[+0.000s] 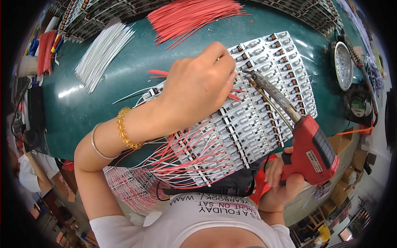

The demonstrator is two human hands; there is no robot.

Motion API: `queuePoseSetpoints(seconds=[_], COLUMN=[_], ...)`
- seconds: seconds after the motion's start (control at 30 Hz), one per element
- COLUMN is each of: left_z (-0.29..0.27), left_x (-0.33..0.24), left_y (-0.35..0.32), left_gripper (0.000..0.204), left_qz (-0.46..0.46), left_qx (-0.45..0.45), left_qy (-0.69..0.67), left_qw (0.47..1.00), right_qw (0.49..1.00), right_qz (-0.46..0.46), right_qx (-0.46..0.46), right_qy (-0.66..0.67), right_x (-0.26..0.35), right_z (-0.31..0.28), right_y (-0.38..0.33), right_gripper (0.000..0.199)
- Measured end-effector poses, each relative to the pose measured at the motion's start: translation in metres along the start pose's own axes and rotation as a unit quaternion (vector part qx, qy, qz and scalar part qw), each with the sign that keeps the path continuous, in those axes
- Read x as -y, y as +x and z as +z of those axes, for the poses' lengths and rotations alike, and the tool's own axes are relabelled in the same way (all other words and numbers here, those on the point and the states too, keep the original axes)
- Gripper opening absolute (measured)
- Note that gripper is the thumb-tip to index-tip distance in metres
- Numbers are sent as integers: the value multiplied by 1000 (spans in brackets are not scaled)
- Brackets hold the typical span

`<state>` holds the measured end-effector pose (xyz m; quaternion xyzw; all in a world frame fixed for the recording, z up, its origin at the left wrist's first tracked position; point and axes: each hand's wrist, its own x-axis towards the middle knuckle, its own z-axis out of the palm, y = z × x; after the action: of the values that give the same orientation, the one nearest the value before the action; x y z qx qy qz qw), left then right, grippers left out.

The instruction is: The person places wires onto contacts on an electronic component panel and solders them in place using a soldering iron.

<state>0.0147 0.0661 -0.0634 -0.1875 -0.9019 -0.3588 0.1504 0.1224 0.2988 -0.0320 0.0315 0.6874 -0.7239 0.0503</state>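
My right hand [284, 177] grips a red soldering gun [312, 151] by its handle. The gun's dark iron tip and thin feed tube reach up and left to a panel of small circuit boards [264, 99]. Over the panel's upper left, my left hand [202, 78] is closed, its fingertips pinched close beside the iron tip. Red wires [235, 96] stick out on both sides of this hand, so it holds a small bunch; what sits at the fingertips is hidden. Red and white wires [186, 153] trail from the boards' lower left side.
Loose red wires [194, 18] and white wires [105, 53] lie in piles across the green table [136, 74]. More board panels [99, 16] stand at the back. On the right are a round metal dish [343, 66] and a dark fan-like device [359, 105]. Wired boards [132, 184] hang lower left.
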Motion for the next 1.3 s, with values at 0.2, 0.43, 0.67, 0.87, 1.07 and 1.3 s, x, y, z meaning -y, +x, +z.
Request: queuePoseSetpoints(seconds=[0.2, 0.43, 0.67, 0.87, 1.07, 1.3], left_z=[1, 3, 3, 4, 3, -7], left_x=[0, 3, 3, 3, 1, -9], left_y=[0, 0, -1, -1, -1, -2], left_gripper=[11, 13, 13, 13, 13, 8], left_qz=[3, 30, 31, 31, 30, -13], left_qx=[1, 0, -7, -2, 4, 26], left_qy=[15, 19, 22, 29, 35, -34], left_qw=[1000, 999, 999, 999, 999, 999], right_qw=[998, 998, 998, 997, 999, 998], right_qz=[-13, -47, -37, -48, -41, -59], right_qx=[-19, -27, -32, -26, -6, -31], right_qy=[-66, -45, -41, -58, -22, 2], right_x=[-2, -3, -8, -4, 2, -3], right_z=[6, 5, 4, -1, -1, -7], right_y=[-2, -3, -7, -8, -6, -14], right_gripper=[68, 73, 78, 78, 79, 81])
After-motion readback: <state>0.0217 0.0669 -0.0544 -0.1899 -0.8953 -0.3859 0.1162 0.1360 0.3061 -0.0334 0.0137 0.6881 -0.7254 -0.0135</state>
